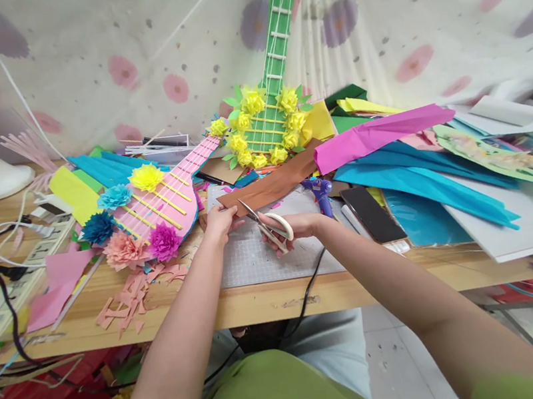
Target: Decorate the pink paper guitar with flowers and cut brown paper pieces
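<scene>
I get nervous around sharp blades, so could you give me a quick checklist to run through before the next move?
1. Brown paper held: ok, the left hand has its left end.
2. Scissors gripped: ok, in the right hand.
3. Space between left hand and blades: not ok, they look close together.
4. Paper lying between the blades: cannot tell at this size.
5. Glue gun switched off: cannot tell, no indicator is readable.
6. Black cable kept off the table's front edge: not ok, it runs over it between the arms.
</scene>
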`<state>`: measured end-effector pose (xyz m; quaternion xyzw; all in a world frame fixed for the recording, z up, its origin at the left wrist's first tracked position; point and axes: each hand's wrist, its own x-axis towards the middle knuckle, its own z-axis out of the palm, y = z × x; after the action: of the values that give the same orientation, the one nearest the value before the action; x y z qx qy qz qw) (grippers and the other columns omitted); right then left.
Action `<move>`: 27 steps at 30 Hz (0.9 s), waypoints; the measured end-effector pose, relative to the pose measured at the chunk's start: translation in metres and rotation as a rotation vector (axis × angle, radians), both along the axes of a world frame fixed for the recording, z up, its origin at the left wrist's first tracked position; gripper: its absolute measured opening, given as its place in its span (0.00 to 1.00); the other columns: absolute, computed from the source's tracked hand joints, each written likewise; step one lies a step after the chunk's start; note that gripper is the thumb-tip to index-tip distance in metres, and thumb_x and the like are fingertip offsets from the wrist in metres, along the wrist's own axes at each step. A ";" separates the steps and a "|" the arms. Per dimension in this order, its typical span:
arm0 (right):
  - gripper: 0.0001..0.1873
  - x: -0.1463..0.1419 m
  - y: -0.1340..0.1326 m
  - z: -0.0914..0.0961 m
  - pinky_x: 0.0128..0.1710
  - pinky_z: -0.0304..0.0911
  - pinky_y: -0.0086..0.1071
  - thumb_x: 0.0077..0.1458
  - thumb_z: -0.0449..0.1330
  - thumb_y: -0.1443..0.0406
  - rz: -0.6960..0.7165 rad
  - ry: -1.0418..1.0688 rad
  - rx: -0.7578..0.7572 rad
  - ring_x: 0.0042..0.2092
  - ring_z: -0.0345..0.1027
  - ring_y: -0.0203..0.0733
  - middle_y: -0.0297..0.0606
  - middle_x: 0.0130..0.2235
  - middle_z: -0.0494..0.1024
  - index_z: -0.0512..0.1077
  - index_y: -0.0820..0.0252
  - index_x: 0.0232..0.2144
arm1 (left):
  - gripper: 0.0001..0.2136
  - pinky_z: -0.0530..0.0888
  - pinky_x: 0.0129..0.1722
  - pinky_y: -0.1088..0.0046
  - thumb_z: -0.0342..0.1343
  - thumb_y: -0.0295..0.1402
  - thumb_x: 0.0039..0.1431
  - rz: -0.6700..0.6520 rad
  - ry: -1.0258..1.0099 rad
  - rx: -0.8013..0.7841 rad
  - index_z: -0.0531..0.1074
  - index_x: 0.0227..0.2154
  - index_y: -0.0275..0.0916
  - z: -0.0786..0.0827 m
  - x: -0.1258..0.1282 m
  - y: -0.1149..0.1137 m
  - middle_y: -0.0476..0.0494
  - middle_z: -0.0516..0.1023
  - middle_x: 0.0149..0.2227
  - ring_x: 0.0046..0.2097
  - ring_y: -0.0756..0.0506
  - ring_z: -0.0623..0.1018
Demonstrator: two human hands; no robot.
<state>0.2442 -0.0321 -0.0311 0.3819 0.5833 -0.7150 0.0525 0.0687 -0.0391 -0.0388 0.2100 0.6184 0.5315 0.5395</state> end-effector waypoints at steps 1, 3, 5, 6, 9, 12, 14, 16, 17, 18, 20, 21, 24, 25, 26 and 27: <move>0.37 0.001 0.000 0.000 0.15 0.59 0.24 0.51 0.38 0.37 0.003 0.002 0.001 0.23 0.69 0.36 0.36 0.23 0.69 0.64 0.63 0.32 | 0.07 0.77 0.27 0.74 0.57 0.19 0.48 0.000 0.001 0.000 0.67 0.26 0.36 0.000 0.000 0.000 0.49 0.70 0.24 0.24 0.54 0.71; 0.37 0.001 0.001 -0.001 0.15 0.59 0.24 0.51 0.38 0.36 0.005 0.007 0.003 0.23 0.68 0.35 0.36 0.23 0.69 0.65 0.63 0.32 | 0.07 0.77 0.27 0.73 0.56 0.19 0.49 0.009 0.007 -0.004 0.65 0.24 0.36 0.000 0.000 0.000 0.49 0.69 0.23 0.24 0.54 0.70; 0.37 0.000 0.001 -0.003 0.14 0.58 0.24 0.50 0.38 0.36 -0.001 0.008 0.003 0.22 0.68 0.35 0.35 0.23 0.69 0.64 0.63 0.31 | 0.07 0.77 0.27 0.72 0.55 0.19 0.50 0.021 0.013 -0.011 0.64 0.23 0.36 0.000 0.000 -0.001 0.50 0.68 0.23 0.23 0.54 0.70; 0.37 0.000 0.001 -0.004 0.14 0.57 0.23 0.50 0.39 0.36 -0.010 0.009 0.005 0.21 0.67 0.35 0.35 0.22 0.68 0.64 0.63 0.31 | 0.07 0.77 0.28 0.71 0.56 0.19 0.49 0.024 0.012 -0.013 0.64 0.23 0.36 0.000 0.001 -0.001 0.50 0.68 0.23 0.23 0.54 0.70; 0.37 -0.002 0.000 -0.007 0.12 0.54 0.23 0.50 0.40 0.36 -0.041 0.018 0.019 0.19 0.65 0.34 0.34 0.21 0.67 0.64 0.63 0.29 | 0.07 0.78 0.29 0.71 0.56 0.19 0.49 0.017 -0.006 -0.016 0.65 0.24 0.35 -0.001 0.000 -0.001 0.49 0.70 0.24 0.23 0.54 0.70; 0.36 -0.002 -0.001 -0.008 0.10 0.51 0.23 0.49 0.42 0.35 -0.056 0.033 0.035 0.18 0.64 0.33 0.33 0.19 0.66 0.63 0.63 0.28 | 0.06 0.78 0.29 0.71 0.56 0.20 0.49 -0.008 -0.027 -0.017 0.66 0.24 0.35 -0.002 0.000 -0.001 0.48 0.71 0.24 0.24 0.53 0.72; 0.36 -0.001 -0.001 -0.007 0.10 0.49 0.23 0.48 0.43 0.35 -0.069 0.034 0.041 0.17 0.64 0.33 0.32 0.19 0.66 0.63 0.63 0.27 | 0.04 0.78 0.29 0.71 0.55 0.21 0.50 -0.021 -0.037 -0.023 0.66 0.25 0.34 -0.001 -0.001 -0.001 0.48 0.71 0.23 0.24 0.53 0.72; 0.36 -0.001 -0.002 -0.005 0.10 0.47 0.22 0.47 0.45 0.35 -0.089 0.028 0.047 0.17 0.63 0.33 0.32 0.18 0.65 0.63 0.63 0.27 | 0.03 0.78 0.29 0.71 0.56 0.23 0.51 -0.033 -0.046 -0.032 0.67 0.26 0.34 -0.001 -0.001 -0.001 0.48 0.71 0.22 0.24 0.53 0.72; 0.36 -0.001 -0.003 -0.003 0.10 0.46 0.22 0.46 0.45 0.35 -0.097 0.024 0.052 0.17 0.63 0.33 0.31 0.18 0.65 0.62 0.63 0.26 | 0.02 0.78 0.29 0.70 0.56 0.23 0.51 -0.037 -0.049 -0.034 0.68 0.27 0.33 -0.001 -0.001 -0.001 0.48 0.71 0.22 0.24 0.53 0.72; 0.35 -0.001 -0.004 -0.001 0.09 0.45 0.22 0.46 0.46 0.34 -0.103 0.017 0.060 0.16 0.62 0.32 0.31 0.18 0.64 0.62 0.63 0.26 | 0.03 0.78 0.29 0.70 0.56 0.22 0.50 -0.040 -0.050 -0.035 0.68 0.27 0.33 -0.001 -0.001 -0.001 0.47 0.71 0.23 0.24 0.53 0.73; 0.35 -0.001 -0.006 0.002 0.10 0.43 0.21 0.46 0.46 0.35 -0.108 0.003 0.071 0.16 0.60 0.30 0.30 0.17 0.64 0.61 0.62 0.25 | 0.04 0.78 0.30 0.70 0.56 0.21 0.49 -0.033 -0.048 -0.038 0.67 0.27 0.33 -0.001 -0.001 -0.001 0.47 0.72 0.23 0.25 0.52 0.73; 0.35 -0.001 -0.007 0.003 0.10 0.42 0.20 0.46 0.47 0.35 -0.111 -0.002 0.076 0.16 0.60 0.30 0.29 0.17 0.63 0.61 0.62 0.24 | 0.05 0.78 0.31 0.70 0.56 0.20 0.49 -0.027 -0.047 -0.039 0.67 0.26 0.33 -0.002 -0.001 -0.001 0.47 0.72 0.23 0.25 0.52 0.73; 0.34 -0.001 -0.009 0.004 0.10 0.40 0.20 0.45 0.49 0.36 -0.138 -0.012 0.085 0.16 0.59 0.29 0.29 0.17 0.63 0.61 0.62 0.25 | 0.06 0.78 0.30 0.71 0.55 0.18 0.49 -0.013 -0.045 -0.047 0.65 0.25 0.33 -0.003 -0.001 -0.001 0.48 0.71 0.22 0.24 0.52 0.73; 0.34 -0.001 -0.009 0.004 0.10 0.40 0.20 0.45 0.50 0.36 -0.150 -0.010 0.094 0.16 0.59 0.28 0.29 0.17 0.63 0.61 0.63 0.25 | 0.06 0.78 0.30 0.71 0.55 0.18 0.49 -0.010 -0.044 -0.051 0.65 0.25 0.33 -0.003 -0.001 0.000 0.48 0.71 0.22 0.24 0.52 0.73; 0.33 -0.001 -0.009 0.003 0.10 0.39 0.20 0.45 0.51 0.37 -0.160 -0.008 0.105 0.16 0.58 0.28 0.29 0.17 0.63 0.62 0.63 0.25 | 0.06 0.78 0.30 0.71 0.55 0.18 0.49 -0.008 -0.047 -0.055 0.65 0.25 0.33 -0.003 -0.001 0.000 0.48 0.71 0.22 0.24 0.52 0.73; 0.33 -0.001 -0.009 0.003 0.11 0.39 0.20 0.45 0.52 0.37 -0.167 -0.007 0.118 0.16 0.58 0.28 0.29 0.17 0.63 0.62 0.63 0.25 | 0.06 0.78 0.30 0.70 0.55 0.18 0.49 -0.005 -0.051 -0.057 0.66 0.25 0.33 -0.003 -0.002 0.000 0.48 0.71 0.22 0.24 0.52 0.73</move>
<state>0.2429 -0.0412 -0.0285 0.4343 0.5901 -0.6800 -0.0279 0.0671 -0.0392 -0.0418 0.1825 0.6188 0.5174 0.5621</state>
